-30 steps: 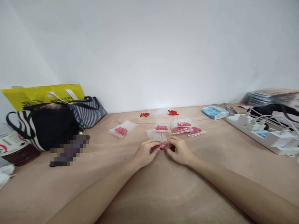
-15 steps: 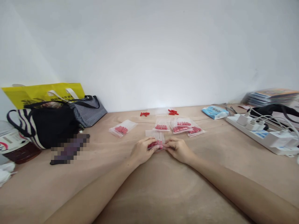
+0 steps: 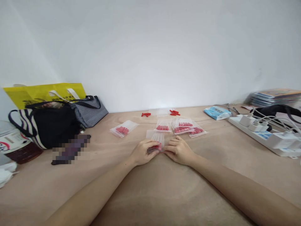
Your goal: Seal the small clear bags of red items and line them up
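Tabletop (image 3: 150, 194), left hand (image 3: 144, 152) pinching packet (image 3: 155, 136), right hand (image 3: 178, 151), grip unclear, bags (image 3: 163, 126) beyond, power strip (image 3: 264, 135)

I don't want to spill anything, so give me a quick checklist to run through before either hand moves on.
1. Left hand holding the near bag: ok, it grips the left side.
2. Right hand gripping that bag: cannot tell; it is at the right edge, but its hold is hidden.
3. Red pieces inside the near bag: ok, some show through the plastic.
4. Near bag sealed: cannot tell, the hands cover too much.
5. Left loose pile and right loose pile clear of both hands: ok, both lie well beyond them.
6. Power strip clear of the right hand: ok, well off to the right.
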`<state>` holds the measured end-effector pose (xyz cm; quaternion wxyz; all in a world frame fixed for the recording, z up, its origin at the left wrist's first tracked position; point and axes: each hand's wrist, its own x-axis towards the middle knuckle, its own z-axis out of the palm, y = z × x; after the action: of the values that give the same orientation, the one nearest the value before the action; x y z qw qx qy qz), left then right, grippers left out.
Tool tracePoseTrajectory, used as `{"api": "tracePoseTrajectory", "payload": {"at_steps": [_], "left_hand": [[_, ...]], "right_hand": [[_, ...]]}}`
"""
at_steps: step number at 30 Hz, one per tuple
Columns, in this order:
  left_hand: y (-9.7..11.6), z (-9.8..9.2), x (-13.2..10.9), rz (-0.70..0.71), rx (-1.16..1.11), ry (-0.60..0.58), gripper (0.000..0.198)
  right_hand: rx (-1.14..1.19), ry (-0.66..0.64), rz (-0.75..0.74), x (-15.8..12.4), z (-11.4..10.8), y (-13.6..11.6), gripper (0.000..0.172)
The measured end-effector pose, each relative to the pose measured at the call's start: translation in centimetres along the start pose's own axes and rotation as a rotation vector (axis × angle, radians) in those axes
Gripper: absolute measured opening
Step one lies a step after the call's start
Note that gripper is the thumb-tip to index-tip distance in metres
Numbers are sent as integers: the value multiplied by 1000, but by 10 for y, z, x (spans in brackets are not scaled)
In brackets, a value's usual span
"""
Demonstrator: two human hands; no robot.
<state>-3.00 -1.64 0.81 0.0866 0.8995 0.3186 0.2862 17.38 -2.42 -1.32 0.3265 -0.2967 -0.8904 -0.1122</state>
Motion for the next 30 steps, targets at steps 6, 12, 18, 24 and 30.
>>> {"api": "tracePoseTrajectory", "payload": {"at_steps": [6,12,18,24,30], "left_hand": [[0,8,7,-31,94,30,20],[-2,10,7,-60,117,52,19],[-14,-14,-10,134,105,-17,34],[-21,-16,-18,231,151,63,15],[-16,-14,-16,207,195,102,16]], "right_hand": [[-100,20,-100,4,1,-3,24],[-93,12,-111,5,-3,-1,22],[-107,19,-89,-3,-9,9,23],[-174,53,-178,0,-9,14,20],[-263,74,-313,7,-6,13,27]]}}
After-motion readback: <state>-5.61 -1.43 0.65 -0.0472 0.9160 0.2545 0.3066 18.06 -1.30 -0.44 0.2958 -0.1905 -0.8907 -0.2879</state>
